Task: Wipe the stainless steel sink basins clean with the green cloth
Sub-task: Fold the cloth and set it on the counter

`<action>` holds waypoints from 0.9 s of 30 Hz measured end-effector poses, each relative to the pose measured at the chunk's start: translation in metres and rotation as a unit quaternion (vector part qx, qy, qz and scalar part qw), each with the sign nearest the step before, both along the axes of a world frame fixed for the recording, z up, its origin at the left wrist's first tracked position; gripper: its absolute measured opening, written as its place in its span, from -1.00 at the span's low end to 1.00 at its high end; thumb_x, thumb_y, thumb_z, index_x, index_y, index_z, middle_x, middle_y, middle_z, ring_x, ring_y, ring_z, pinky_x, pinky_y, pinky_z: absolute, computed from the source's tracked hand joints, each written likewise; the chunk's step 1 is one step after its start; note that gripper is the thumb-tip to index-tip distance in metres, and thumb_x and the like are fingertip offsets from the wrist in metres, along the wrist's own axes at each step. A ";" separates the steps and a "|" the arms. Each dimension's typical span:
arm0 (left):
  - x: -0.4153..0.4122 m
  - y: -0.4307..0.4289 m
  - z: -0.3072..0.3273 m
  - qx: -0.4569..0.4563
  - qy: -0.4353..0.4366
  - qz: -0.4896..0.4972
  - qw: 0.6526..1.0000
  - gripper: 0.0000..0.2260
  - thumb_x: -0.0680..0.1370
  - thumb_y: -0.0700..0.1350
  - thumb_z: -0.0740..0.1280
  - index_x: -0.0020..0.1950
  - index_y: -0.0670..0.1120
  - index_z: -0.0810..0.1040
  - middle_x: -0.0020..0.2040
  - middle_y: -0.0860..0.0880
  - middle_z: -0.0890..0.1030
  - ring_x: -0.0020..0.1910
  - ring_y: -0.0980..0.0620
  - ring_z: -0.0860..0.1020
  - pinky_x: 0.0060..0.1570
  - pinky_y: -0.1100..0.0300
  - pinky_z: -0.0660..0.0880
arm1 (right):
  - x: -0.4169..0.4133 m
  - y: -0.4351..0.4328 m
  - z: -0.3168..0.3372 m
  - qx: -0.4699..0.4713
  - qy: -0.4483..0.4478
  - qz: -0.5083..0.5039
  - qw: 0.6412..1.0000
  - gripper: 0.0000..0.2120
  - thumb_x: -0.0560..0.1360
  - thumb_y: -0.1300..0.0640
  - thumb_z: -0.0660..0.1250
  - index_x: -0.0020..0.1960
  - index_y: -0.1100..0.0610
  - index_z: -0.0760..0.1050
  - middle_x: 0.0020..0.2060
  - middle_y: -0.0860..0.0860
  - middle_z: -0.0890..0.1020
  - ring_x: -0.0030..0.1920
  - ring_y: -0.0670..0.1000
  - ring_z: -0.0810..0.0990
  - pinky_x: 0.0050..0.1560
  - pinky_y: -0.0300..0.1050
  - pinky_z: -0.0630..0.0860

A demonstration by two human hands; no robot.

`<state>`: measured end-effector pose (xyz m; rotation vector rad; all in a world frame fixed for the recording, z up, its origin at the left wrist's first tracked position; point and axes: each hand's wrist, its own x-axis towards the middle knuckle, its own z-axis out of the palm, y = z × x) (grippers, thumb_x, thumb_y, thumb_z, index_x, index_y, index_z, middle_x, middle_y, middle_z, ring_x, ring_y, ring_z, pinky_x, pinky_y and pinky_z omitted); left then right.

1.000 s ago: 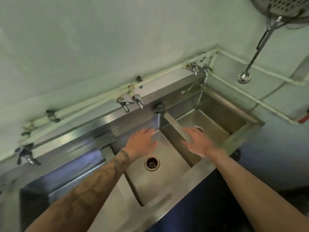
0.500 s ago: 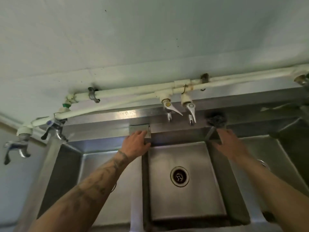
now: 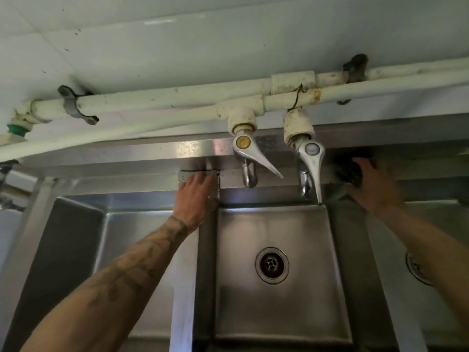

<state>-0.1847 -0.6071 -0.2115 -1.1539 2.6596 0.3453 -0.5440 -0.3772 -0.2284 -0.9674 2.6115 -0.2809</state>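
1 drain (image 3: 272, 265) sits in the middle basin (image 3: 279, 313).

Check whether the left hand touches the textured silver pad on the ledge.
Touching. Head view: fingers of the left hand lie flat across the textured silver pad, no gap.

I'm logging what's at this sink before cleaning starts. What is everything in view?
Basins: three, steel, side by side under the ledge.
Drains: two, dark, middle and right basins.
Taps: two, chrome, over the middle basin.
Pipes: two, white, along the wall.
Clamps: two, grey and dark, on the pipes.
Fitting: one, green, far-left pipe end.
Pad: one, silvery, ledge left of taps.
Scourer: one, dark, ledge right of taps.
Left hand: one, flat on pad.
Right hand: one, on scourer, blurred.
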 end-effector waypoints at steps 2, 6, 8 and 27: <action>0.002 -0.001 -0.005 -0.011 0.009 0.002 1.000 -0.37 0.60 0.01 0.46 0.64 -0.02 0.34 0.56 -0.14 0.40 0.53 -0.19 0.37 0.49 -0.12 0.38 | 0.005 -0.001 -0.006 -0.014 0.027 0.010 1.000 -0.37 0.45 0.18 0.56 0.46 0.09 0.42 0.35 0.31 0.43 0.27 0.42 0.44 0.24 0.28 0.46; 0.008 0.000 -0.003 -0.010 0.042 -0.006 0.999 -0.57 0.63 -0.03 0.43 0.47 -0.09 0.50 0.40 -0.16 0.51 0.34 -0.19 0.50 0.28 -0.12 0.53 | 0.022 -0.003 -0.004 -0.020 0.051 0.028 0.998 -0.46 0.41 0.24 0.55 0.35 0.11 0.48 0.22 0.30 0.51 0.21 0.40 0.47 0.17 0.24 0.49; 0.012 0.002 0.005 -0.009 0.070 0.000 0.997 -0.71 0.64 -0.07 0.43 0.32 -0.13 0.57 0.25 -0.18 0.58 0.16 -0.18 0.57 0.09 -0.08 0.57 | 0.033 -0.005 0.005 -0.029 0.032 0.015 0.999 -0.46 0.40 0.19 0.55 0.34 0.11 0.50 0.23 0.28 0.52 0.20 0.39 0.49 0.19 0.20 0.48; 0.022 0.125 0.126 0.208 0.216 -0.199 0.933 -0.84 0.66 -0.12 0.37 -0.08 -0.15 0.54 -0.15 -0.12 0.61 -0.11 -0.21 0.59 -0.08 -0.07 0.46 | 0.279 0.145 0.168 -0.099 0.017 -0.202 0.974 -0.59 0.51 -0.05 0.48 0.32 -0.02 0.52 0.21 0.06 0.60 0.13 0.16 0.62 0.14 0.04 0.56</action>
